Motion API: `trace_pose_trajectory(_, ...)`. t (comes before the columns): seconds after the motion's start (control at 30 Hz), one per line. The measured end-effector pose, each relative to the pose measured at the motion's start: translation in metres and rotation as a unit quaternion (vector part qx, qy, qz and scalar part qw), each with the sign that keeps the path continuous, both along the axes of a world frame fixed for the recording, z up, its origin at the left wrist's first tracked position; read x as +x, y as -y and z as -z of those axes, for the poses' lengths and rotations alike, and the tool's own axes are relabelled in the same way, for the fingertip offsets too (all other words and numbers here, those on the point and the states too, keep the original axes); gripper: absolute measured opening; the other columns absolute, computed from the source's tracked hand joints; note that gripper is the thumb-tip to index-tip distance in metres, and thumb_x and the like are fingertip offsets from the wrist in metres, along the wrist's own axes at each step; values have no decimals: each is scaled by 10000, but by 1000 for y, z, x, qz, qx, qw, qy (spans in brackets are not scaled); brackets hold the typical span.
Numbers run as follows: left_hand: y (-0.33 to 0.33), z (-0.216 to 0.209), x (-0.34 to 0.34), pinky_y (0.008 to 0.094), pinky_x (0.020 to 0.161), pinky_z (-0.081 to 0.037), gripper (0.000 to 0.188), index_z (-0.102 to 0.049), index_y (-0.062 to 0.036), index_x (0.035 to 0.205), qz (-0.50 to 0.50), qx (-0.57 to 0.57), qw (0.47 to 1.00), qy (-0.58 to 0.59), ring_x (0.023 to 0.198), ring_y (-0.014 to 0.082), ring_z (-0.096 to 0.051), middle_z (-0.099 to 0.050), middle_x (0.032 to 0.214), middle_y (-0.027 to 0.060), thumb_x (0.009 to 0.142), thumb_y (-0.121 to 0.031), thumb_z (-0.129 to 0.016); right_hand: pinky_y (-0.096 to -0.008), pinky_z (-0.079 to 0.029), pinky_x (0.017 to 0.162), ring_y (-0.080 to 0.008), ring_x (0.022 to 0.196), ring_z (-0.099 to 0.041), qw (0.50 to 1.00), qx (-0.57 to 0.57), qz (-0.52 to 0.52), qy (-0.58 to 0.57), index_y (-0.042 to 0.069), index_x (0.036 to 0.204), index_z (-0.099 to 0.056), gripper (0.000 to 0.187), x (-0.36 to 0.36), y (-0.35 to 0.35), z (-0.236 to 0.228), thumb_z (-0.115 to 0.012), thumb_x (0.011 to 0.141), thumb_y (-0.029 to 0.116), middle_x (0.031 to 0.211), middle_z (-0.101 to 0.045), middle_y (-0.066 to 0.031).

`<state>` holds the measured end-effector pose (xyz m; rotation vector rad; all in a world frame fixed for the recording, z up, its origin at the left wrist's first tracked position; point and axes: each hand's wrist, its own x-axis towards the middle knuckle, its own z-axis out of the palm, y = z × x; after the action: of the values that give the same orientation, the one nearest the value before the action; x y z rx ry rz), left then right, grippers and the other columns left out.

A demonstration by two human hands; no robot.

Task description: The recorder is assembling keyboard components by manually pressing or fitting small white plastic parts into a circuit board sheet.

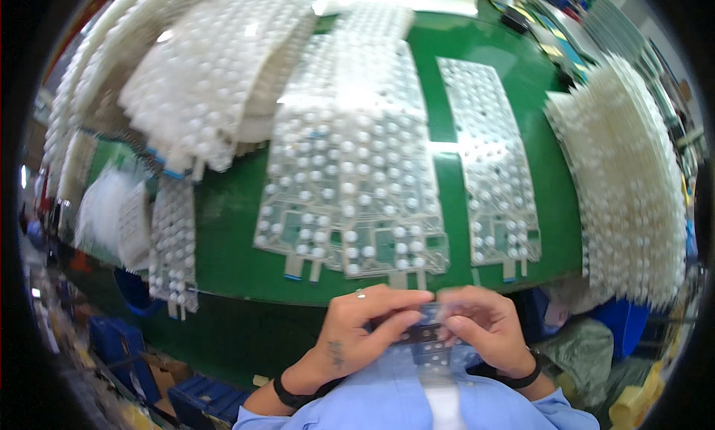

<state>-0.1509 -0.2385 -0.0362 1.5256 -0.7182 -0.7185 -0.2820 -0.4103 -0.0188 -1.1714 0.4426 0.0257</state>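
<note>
While my left hand (372, 327) pinches the sheet (430, 333) between shirt (357, 408) and table (231, 244), thumb nearly meeting finger, and my right hand (484, 326) curls beside it, grip too blurred to tell, I'd best keep it flat.

Clear sheet (433, 348) between the hands: we can read no text or numbers on it.
Dotted sheets (380, 184) on the worktop (223, 229): we find nothing legible.
Left hand (365, 327): dark marks (336, 354) near the wrist, unreadable to us.
</note>
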Motion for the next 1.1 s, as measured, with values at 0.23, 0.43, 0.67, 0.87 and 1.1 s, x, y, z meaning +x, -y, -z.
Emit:
trace_pose_trajectory(0.23, 3, 3, -8, 186, 567, -477, 383, -646, -30, 1189, -4, 24, 998, -55, 645, 69, -621, -695, 828, 55, 815, -19, -729, -250, -531, 737, -140, 858, -640, 948, -295, -9, 123, 27, 1275, -568, 448, -9, 9, 11, -639, 841, -59, 943, -624, -103)
trace_pose_trajectory(0.43, 3, -2, -9, 217, 631, -535, 331, -686, -2, 1095, -25, 19, 999, -9, 738, 109, -674, -707, 872, 96, 772, 12, -755, -249, -534, 716, -153, 816, -661, 980, -157, 108, 60, 13, 1120, -646, 303, -3, -8, 5, -670, 823, -42, 921, -648, -99)
trace_pose_trajectory(0.67, 4, -2, 10, 234, 568, -525, 207, -737, -11, 917, 34, 16, 997, 69, 678, 145, -663, -692, 846, 122, 720, -43, -793, -275, -517, 708, -162, 755, -636, 958, -265, -52, 92, 7, 1045, -670, 239, -9, 17, 10, -711, 810, 16, 933, -655, -100)
trace_pose_trajectory(0.87, 8, -14, 12, 250, 536, -508, 213, -742, -25, 882, 25, 54, 984, 170, 650, 160, -659, -685, 774, 100, 692, -84, -818, -305, -502, 776, -220, 912, -613, 964, -211, 154, 49, 34, 951, -705, 151, 2, 5, -1, -726, 802, 48, 996, -633, -112)
trace_pose_trajectory(1.1, 7, -24, 21, 293, 558, -508, 171, -726, -42, 801, 41, 104, 972, 204, 678, 204, -667, -685, 761, 90, 676, -118, -816, -301, -490, 781, -218, 892, -616, 913, -393, 38, 105, 42, 907, -697, 158, -4, 23, -7, -735, 761, -5, 975, -639, -108)
